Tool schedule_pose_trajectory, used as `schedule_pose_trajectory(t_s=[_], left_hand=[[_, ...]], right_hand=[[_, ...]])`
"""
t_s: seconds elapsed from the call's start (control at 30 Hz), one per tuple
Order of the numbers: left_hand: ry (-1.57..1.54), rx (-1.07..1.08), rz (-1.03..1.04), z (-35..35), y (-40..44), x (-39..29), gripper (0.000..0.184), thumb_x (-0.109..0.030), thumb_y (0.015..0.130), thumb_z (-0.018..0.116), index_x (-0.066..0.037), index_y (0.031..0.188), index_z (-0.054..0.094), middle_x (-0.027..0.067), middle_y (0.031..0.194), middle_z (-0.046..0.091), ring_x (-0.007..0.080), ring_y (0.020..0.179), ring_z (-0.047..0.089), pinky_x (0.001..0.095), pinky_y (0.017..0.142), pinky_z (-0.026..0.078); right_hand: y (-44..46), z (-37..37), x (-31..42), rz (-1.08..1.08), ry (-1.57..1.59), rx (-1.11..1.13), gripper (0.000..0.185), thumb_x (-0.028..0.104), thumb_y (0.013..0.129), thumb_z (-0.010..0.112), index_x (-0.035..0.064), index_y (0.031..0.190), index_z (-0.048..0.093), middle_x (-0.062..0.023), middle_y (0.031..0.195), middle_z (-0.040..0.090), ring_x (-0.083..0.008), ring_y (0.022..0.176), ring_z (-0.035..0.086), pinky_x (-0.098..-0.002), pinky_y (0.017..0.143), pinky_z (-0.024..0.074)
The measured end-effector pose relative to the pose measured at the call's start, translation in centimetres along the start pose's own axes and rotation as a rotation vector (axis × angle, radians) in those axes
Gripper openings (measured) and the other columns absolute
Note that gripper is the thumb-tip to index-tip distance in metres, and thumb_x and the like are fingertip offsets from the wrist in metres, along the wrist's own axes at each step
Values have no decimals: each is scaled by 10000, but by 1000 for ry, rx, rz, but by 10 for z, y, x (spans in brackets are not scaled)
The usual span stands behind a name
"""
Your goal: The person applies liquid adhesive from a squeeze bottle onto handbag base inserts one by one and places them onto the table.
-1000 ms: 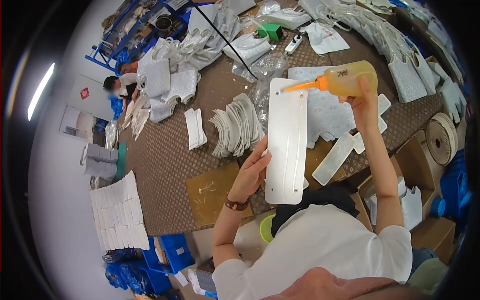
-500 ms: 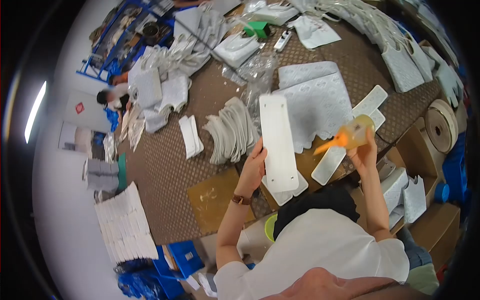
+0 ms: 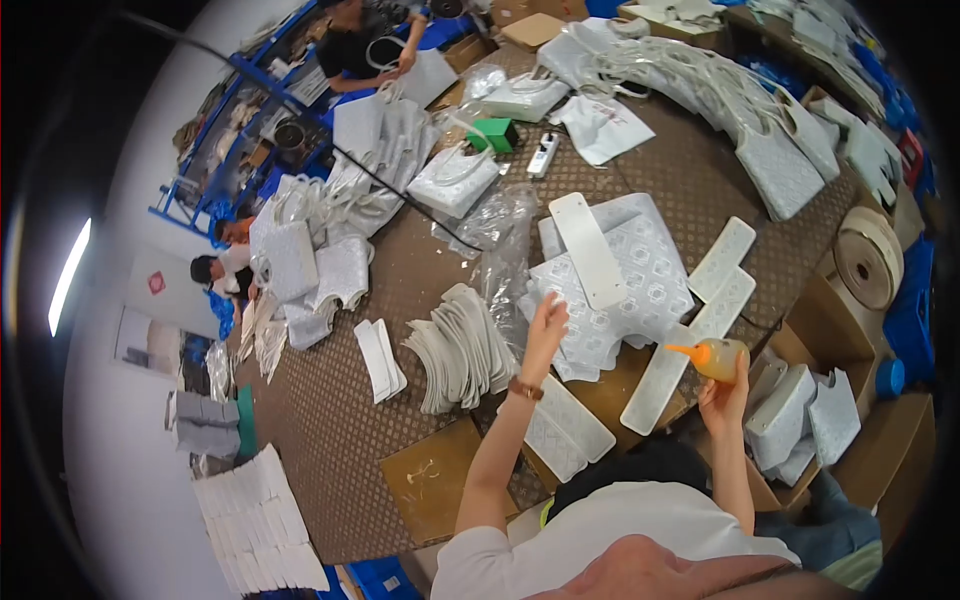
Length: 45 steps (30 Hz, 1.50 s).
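Note:
My right hand (image 3: 722, 400) is wrapped round a squeeze bottle (image 3: 722, 360) of yellowish liquid, its orange nozzle pointing left. Fingers apart and holding nothing, my left hand (image 3: 546, 325) is raised beside the patterned silvery sheets (image 3: 640, 260). A long white strip with holes at its ends (image 3: 587, 250) lies slanted on those sheets, just beyond my left fingers. More long patterned pieces (image 3: 722, 258) rest to the right of the sheets, and others (image 3: 570, 425) lie near the table's front edge. A fanned stack of curved pieces (image 3: 460, 350) stands left of my left hand.
Bags with handles (image 3: 785, 170) line the far right. Wrapped bags (image 3: 300, 250) are heaped at left, near co-workers. An amber board (image 3: 440, 475) lies at the front. A cardboard box (image 3: 820, 335) holds pieces at right. A green box (image 3: 492, 134) and power strip (image 3: 543, 155) sit farther back.
My left hand has let go of the white strip, which now lies on the patterned sheets. My right hand has lowered the bottle. The view has shifted, showing another person at the back.

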State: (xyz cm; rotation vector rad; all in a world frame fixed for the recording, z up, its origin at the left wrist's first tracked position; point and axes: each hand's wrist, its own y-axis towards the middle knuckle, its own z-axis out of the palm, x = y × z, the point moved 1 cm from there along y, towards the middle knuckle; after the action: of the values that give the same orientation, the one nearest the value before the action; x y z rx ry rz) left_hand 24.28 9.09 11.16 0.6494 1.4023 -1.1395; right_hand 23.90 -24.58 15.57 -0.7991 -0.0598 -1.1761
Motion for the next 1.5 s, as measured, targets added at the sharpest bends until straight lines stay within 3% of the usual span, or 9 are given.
schedule_pose_trajectory(t_s=[0.2, 0.27, 0.4, 0.47, 0.63, 0.87, 1.13, 1.3, 1.5], left_hand=[[227, -235, 90, -142, -52, 58, 308, -162, 895, 578, -60, 1186, 585, 16, 1018, 626, 103, 903, 591, 254, 738, 475], [473, -519, 129, -203, -60, 78, 285, -161, 882, 578, -26, 1131, 605, 90, 973, 667, 197, 837, 624, 282, 746, 483], [736, -762, 185, -287, -60, 94, 286, -141, 853, 585, -25, 1114, 609, 144, 991, 646, 286, 868, 623, 359, 765, 492], [881, -1023, 80, -313, -58, 89, 277, -141, 835, 583, -28, 1085, 618, 174, 1002, 617, 346, 921, 593, 425, 823, 473], [776, -1125, -135, -395, -52, 103, 290, -160, 831, 584, -32, 1090, 608, 189, 1051, 582, 359, 983, 566, 441, 879, 444], [1136, -953, -301, -481, -23, 142, 579, -173, 817, 590, -70, 1348, 382, 221, 1304, 431, 395, 1214, 406, 537, 967, 372], [1418, -820, -684, -483, -5, 90, 737, -135, 810, 602, -117, 1448, 235, 246, 1478, 177, 482, 1285, 293, 558, 999, 345], [1581, -797, -683, -529, -18, 159, 697, -104, 829, 565, -72, 1436, 225, 249, 1467, 201, 462, 1236, 385, 522, 985, 379], [1720, -601, -421, -460, -140, 114, 604, -69, 804, 548, -43, 1369, 336, 235, 1343, 419, 411, 1026, 561, 448, 879, 458]], right_hand=[[25, 9, -26, 211, 4, 70, 491, 524, 868, 553, 84, 1085, 575, -50, 866, 644, -73, 517, 557, -174, 449, 471], [30, 20, -34, 228, -56, 69, 516, 541, 864, 547, 83, 1101, 576, -48, 867, 635, -64, 517, 534, -169, 447, 454], [29, 51, -54, 274, -121, 102, 533, 553, 860, 543, 92, 1124, 575, -38, 850, 624, -60, 517, 517, -168, 449, 442], [29, 66, -64, 297, -139, 129, 536, 555, 859, 543, 96, 1133, 574, -33, 842, 620, -61, 517, 514, -168, 451, 440], [27, 69, -80, 412, -123, 121, 517, 549, 855, 553, 122, 1146, 577, -40, 866, 638, -81, 519, 520, -186, 461, 450], [40, 53, -97, 361, -156, -47, 534, 561, 859, 533, 120, 1157, 583, -57, 875, 659, -97, 525, 492, -202, 476, 436], [49, 53, -119, 432, -275, -168, 535, 555, 854, 548, 103, 1136, 592, -69, 886, 662, -119, 555, 502, -224, 489, 438], [46, 65, -145, 432, -295, -169, 539, 548, 856, 553, 86, 1130, 585, -81, 901, 665, -126, 564, 513, -227, 491, 432], [58, 74, -157, 534, -344, -100, 541, 539, 864, 549, 75, 1141, 576, -93, 936, 664, -131, 577, 528, -229, 503, 436]])
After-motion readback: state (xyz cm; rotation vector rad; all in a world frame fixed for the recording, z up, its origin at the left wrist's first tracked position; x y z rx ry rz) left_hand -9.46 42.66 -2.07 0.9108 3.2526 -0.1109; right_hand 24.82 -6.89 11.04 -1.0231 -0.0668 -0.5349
